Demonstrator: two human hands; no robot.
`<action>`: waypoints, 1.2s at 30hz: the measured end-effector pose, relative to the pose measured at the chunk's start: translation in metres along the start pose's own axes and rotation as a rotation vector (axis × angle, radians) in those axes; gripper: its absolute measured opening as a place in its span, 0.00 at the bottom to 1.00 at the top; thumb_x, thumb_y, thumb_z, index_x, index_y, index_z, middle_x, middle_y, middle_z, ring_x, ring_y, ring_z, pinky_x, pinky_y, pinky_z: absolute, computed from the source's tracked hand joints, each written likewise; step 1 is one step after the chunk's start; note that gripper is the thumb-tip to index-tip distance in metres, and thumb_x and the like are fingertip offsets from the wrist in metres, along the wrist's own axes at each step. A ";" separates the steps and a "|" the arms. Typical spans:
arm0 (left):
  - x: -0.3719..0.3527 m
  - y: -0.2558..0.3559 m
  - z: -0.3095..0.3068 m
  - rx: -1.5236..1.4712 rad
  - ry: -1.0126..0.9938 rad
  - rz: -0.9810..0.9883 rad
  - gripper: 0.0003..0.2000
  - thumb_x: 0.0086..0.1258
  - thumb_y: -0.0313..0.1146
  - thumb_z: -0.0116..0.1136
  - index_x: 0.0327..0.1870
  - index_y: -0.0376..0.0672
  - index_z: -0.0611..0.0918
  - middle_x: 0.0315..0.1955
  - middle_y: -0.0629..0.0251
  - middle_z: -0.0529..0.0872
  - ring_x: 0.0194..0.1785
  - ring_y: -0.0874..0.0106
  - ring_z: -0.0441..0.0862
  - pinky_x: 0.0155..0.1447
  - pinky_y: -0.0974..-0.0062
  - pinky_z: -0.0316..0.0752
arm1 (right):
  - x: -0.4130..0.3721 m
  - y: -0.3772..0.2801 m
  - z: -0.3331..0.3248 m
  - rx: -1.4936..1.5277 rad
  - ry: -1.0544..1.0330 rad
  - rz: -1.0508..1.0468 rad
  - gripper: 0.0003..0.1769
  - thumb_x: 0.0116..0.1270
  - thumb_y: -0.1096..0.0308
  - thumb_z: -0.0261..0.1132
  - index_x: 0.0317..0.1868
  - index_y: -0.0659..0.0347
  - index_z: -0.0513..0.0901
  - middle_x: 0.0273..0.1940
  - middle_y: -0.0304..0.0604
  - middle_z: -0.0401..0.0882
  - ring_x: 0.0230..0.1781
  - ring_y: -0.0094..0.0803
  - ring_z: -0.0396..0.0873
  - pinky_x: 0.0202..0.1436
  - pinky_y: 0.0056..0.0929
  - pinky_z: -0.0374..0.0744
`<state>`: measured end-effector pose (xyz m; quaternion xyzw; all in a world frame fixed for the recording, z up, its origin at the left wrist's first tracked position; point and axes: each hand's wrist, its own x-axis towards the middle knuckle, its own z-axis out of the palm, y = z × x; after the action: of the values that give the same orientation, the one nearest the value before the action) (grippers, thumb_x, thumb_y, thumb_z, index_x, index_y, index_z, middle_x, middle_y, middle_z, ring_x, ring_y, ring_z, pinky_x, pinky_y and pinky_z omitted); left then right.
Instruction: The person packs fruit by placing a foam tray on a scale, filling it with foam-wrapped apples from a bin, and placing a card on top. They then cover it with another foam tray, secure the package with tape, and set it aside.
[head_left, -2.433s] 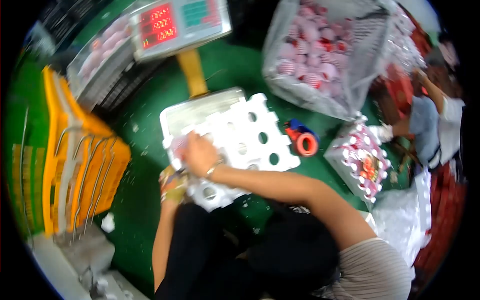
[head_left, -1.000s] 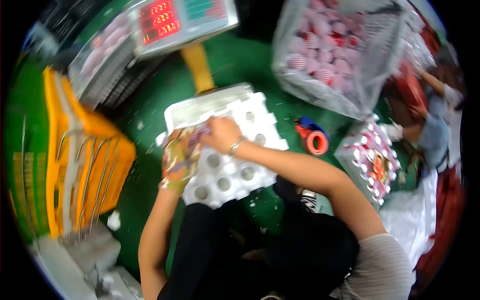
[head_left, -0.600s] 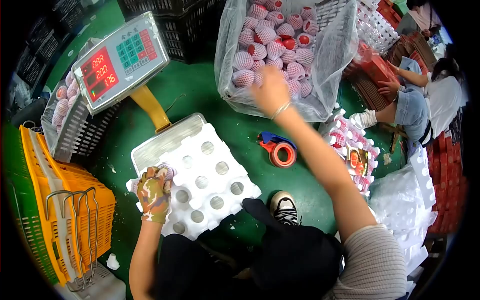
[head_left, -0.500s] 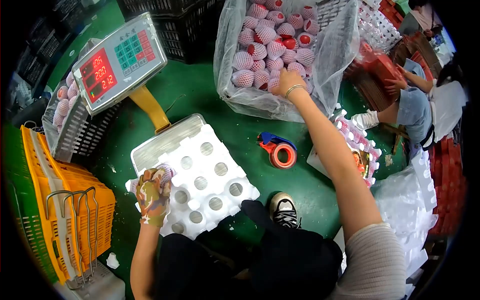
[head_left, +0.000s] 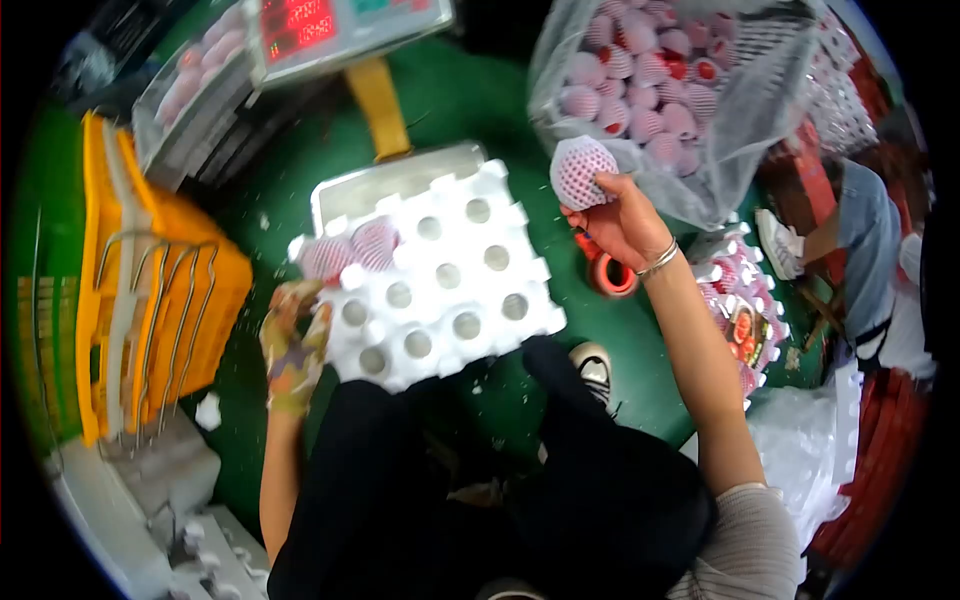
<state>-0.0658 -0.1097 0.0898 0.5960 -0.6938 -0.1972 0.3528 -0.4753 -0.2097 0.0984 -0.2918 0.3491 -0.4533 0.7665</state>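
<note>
My right hand point(head_left: 630, 225) grips a fruit in a pink-white foam net point(head_left: 583, 173), held up between the crate and the tray. Below and left of it, a white foam tray point(head_left: 472, 236) with round holes rests on the metal scale platform point(head_left: 335, 202). Two netted fruits point(head_left: 327, 258) sit side by side in the tray's far-left corner. Beside the tray's left edge is my left hand point(head_left: 295, 340), in a camouflage-patterned glove; its fingers are somewhat blurred but apart, with nothing seen in them. A plastic-lined crate point(head_left: 550, 90) holds many netted red fruits.
The scale's lit display point(head_left: 300, 25) stands at the top left. A yellow crate point(head_left: 110, 330) with metal hooks is at the left. A red tape dispenser point(head_left: 612, 276) lies on the green floor near a packed tray point(head_left: 740, 310). Another person's leg point(head_left: 865, 240) shows at right.
My right hand has lifted a netted fruit out of the crate and drawn it back. My left hand has come off the fruit in the tray and moved nearer me. The view has shifted.
</note>
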 end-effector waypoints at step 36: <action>0.081 0.037 0.104 0.462 -0.304 0.287 0.15 0.61 0.33 0.60 0.49 0.41 0.81 0.49 0.53 0.79 0.50 0.51 0.79 0.54 0.59 0.76 | 0.059 -0.081 -0.186 -1.936 1.058 -0.008 0.49 0.46 0.53 0.77 0.64 0.70 0.66 0.56 0.65 0.74 0.54 0.57 0.77 0.57 0.45 0.77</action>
<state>-0.1702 -0.1950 0.0663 0.5201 -0.8422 -0.0694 0.1243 -0.6431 -0.3209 0.0354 -0.5391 0.8395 -0.0585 -0.0338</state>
